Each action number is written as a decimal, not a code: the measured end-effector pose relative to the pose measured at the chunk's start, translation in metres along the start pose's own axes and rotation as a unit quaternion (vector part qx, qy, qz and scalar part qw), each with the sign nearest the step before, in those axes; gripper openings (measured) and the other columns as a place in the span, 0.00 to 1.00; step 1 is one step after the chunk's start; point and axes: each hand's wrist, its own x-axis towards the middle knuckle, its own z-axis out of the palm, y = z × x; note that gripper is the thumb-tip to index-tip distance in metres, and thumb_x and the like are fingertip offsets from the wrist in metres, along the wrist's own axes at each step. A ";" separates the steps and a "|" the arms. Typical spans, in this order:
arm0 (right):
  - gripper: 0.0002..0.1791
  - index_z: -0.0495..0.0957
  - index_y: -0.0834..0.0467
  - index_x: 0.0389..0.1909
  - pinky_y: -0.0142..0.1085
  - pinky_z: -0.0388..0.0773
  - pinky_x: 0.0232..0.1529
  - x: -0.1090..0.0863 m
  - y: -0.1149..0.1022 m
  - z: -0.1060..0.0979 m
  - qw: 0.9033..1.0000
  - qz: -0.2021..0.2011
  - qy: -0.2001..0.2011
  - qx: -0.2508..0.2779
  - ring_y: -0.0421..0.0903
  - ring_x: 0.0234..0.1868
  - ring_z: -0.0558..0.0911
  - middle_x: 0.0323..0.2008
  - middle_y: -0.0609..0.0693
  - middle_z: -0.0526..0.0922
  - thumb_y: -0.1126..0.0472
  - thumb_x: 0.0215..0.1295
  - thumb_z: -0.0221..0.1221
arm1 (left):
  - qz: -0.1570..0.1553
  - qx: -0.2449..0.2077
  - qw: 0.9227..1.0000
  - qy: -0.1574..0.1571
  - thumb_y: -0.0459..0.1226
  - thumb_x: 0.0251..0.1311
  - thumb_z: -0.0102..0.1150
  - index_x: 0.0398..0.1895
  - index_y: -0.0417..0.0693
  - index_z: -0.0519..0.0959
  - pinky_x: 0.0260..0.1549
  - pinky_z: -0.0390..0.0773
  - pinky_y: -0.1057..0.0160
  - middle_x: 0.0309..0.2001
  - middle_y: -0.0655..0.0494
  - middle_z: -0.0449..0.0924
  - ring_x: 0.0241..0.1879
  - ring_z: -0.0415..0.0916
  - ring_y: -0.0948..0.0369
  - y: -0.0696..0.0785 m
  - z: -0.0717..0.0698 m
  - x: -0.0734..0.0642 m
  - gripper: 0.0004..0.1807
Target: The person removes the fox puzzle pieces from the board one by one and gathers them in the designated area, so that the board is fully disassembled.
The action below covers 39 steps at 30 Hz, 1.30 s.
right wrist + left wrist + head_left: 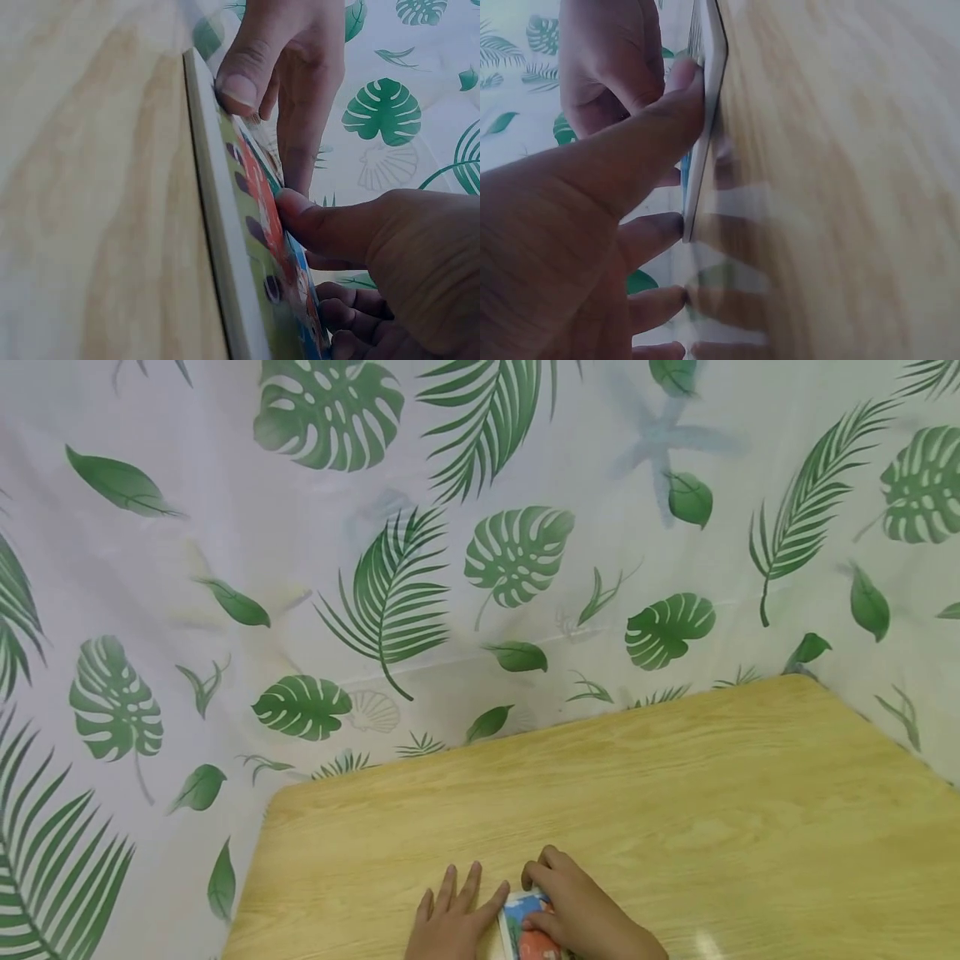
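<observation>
Picture board (pixel 536 947) looks light, stiff, best taken by its edges; left hand (pixel 452 922) lies spread, right hand (pixel 576 906) grips it.

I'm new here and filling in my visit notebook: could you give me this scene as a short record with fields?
Surface: wood-grain table
Backdrop: white sheet with green leaf prints
Main item: thin picture board with pale edges, on the table
Picture colours: blue, green, orange-red
Left hand: fingers spread, thumb touching the board's edge
Right hand: fingers curled, thumb on the picture
Full picture: partly hidden by hands
</observation>
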 end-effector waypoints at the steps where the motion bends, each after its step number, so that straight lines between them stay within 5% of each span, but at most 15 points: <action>1: 0.17 0.80 0.57 0.46 0.27 0.73 0.33 0.001 -0.001 0.000 1.000 -0.001 0.001 -0.001 0.33 0.32 0.66 0.36 0.42 0.67 0.56 0.62 0.74 | -0.001 -0.001 1.000 0.001 0.78 0.46 0.58 0.80 0.71 0.62 0.66 0.61 0.28 0.80 0.45 0.56 0.78 0.51 0.37 -0.001 0.000 -0.001 0.56; 12: 0.16 0.88 0.59 0.51 0.27 0.80 0.42 0.000 -0.016 0.006 0.998 -0.012 -0.012 -0.053 0.34 0.41 0.75 0.47 0.45 0.76 0.63 0.62 0.72 | 0.022 0.056 0.998 0.023 0.75 0.59 0.49 0.76 0.51 0.69 0.63 0.72 0.36 0.77 0.45 0.62 0.74 0.62 0.44 -0.004 0.008 -0.012 0.51; 28: 0.15 0.83 0.56 0.50 0.30 0.81 0.45 0.006 -0.021 0.012 0.998 -0.015 -0.033 -0.044 0.34 0.42 0.76 0.45 0.40 0.72 0.63 0.64 0.72 | 0.022 0.033 0.999 0.026 0.77 0.59 0.45 0.76 0.51 0.69 0.64 0.70 0.35 0.78 0.45 0.62 0.75 0.61 0.43 -0.006 0.006 -0.013 0.53; 39: 0.17 0.75 0.58 0.45 0.26 0.76 0.37 0.014 -0.024 0.015 0.996 -0.038 -0.049 -0.060 0.30 0.33 0.68 0.38 0.40 0.68 0.64 0.62 0.72 | 0.011 0.043 0.998 0.037 0.78 0.58 0.45 0.75 0.52 0.70 0.64 0.70 0.36 0.77 0.46 0.63 0.75 0.62 0.43 -0.004 0.010 -0.012 0.53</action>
